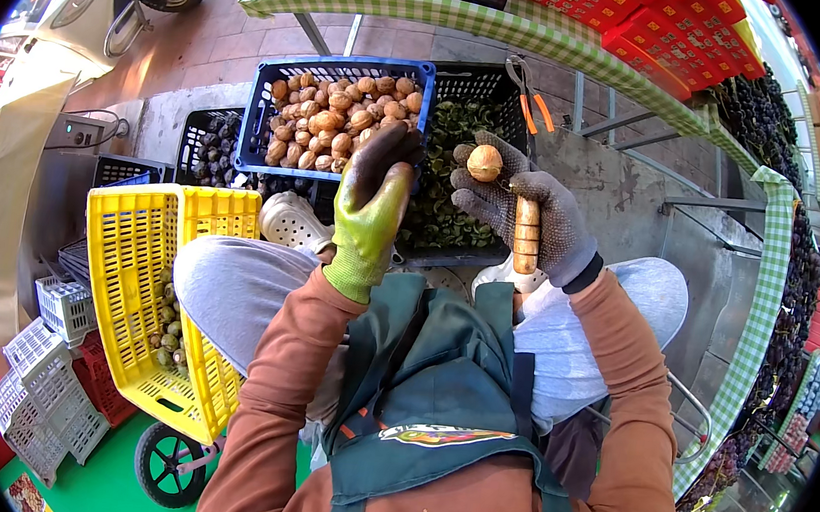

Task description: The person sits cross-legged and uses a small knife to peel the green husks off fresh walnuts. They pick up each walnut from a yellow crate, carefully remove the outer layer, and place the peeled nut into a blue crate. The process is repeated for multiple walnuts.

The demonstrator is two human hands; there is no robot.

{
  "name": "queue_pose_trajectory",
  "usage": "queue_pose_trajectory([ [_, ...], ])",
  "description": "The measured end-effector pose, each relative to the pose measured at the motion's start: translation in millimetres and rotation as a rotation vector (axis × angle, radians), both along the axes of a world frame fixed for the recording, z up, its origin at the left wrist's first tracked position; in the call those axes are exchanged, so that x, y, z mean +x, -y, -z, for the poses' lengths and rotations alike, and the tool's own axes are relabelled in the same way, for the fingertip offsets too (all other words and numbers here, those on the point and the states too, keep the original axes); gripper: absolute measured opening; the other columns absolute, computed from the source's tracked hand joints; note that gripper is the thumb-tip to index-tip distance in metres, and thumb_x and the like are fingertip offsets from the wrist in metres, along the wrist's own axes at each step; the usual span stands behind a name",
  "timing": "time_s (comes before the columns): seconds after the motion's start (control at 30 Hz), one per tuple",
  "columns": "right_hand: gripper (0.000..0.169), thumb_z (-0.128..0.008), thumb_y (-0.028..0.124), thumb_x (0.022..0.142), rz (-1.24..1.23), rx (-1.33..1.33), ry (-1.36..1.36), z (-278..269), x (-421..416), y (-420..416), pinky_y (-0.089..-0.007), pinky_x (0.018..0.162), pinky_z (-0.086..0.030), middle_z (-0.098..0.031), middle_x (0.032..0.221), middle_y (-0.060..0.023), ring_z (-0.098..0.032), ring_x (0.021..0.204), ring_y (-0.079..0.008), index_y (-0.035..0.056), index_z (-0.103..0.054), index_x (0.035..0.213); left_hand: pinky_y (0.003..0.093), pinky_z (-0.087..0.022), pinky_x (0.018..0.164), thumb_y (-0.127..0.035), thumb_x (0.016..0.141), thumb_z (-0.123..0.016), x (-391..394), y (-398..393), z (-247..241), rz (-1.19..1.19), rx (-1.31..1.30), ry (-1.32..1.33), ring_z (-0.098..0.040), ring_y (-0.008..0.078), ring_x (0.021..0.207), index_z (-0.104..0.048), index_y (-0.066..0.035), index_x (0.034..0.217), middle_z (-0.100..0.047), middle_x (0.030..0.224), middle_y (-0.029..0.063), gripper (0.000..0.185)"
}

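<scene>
My right hand (533,209), in a grey dotted glove, grips a wooden tool handle (526,241) under the thumb; the tool's working end is hidden. A peeled walnut in its shell (485,163) rests against the fingers of that same hand. My left hand (375,193) wears a green glove with dark, stained fingers. Its thumb stands apart, and nothing shows in it. Behind it, a blue plastic crate (340,62) is full of shelled-out, tan walnuts (327,121). Below my right hand, a black crate (454,259) holds green walnut husks (447,215).
Orange-handled pliers (535,112) hang on the black crate's far rim. A tilted yellow crate (127,288) with green-husked walnuts (171,333) stands by my left knee. Dark husked nuts lie in another crate (217,145). Tables with checked cloth (404,5) border the far and right sides.
</scene>
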State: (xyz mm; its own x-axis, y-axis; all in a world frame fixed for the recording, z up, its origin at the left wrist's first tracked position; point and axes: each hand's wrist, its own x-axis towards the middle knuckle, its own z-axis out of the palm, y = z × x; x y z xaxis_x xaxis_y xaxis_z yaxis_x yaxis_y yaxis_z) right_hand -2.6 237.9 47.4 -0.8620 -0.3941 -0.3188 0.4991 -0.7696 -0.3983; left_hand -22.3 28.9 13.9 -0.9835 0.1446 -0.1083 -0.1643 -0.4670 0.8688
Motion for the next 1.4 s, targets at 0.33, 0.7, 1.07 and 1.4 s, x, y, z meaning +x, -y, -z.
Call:
queue_pose_trajectory([
  [0.33,0.033,-0.058,0.026,0.101,-0.206,0.4,0.017,9,9,14,-0.0301,0.085,-0.056,-0.066,0.113,-0.0026,-0.067,0.1,-0.0141,0.005,-0.056,0.126,0.0346,-0.049,0.096,0.003,0.081,-0.065,6,-10,-20,0.178,-0.628,-0.561,-0.065,0.0256,0.107,-0.063,0.0,0.123,-0.067,0.119,0.016,0.043],
  [0.7,0.038,-0.06,0.04,0.098,-0.233,0.416,0.164,21,18,23,-0.02,0.058,-0.052,-0.066,0.101,0.0002,-0.062,0.074,-0.0063,0.011,-0.059,0.123,0.0289,-0.055,0.073,0.002,0.081,-0.067,8,-5,-23,-0.02,-0.611,-0.411,-0.072,0.0195,0.078,-0.074,-0.003,0.1,-0.074,0.087,0.0099,0.021],
  [1.07,0.034,-0.053,0.026,0.103,-0.065,0.221,0.157,39,-29,44,-0.0252,0.071,-0.057,-0.064,0.122,-0.0071,-0.067,0.106,-0.0201,0.0047,-0.053,0.13,0.0304,-0.058,0.087,-0.014,0.099,-0.061,-10,38,-19,-0.56,0.092,0.195,-0.067,0.0202,0.103,-0.06,-0.002,0.123,-0.064,0.118,0.0121,0.028],
  [1.4,0.046,-0.068,0.013,0.088,-0.284,1.013,-0.099,51,-39,62,-0.0253,0.061,-0.053,-0.064,0.089,-0.0046,-0.062,0.071,-0.0116,-0.0004,-0.055,0.13,0.0425,-0.05,0.101,-0.038,0.103,-0.051,3,148,-85,-0.578,0.194,-0.067,-0.065,0.0259,0.109,-0.059,-0.001,0.128,-0.069,0.112,0.0139,0.046],
])
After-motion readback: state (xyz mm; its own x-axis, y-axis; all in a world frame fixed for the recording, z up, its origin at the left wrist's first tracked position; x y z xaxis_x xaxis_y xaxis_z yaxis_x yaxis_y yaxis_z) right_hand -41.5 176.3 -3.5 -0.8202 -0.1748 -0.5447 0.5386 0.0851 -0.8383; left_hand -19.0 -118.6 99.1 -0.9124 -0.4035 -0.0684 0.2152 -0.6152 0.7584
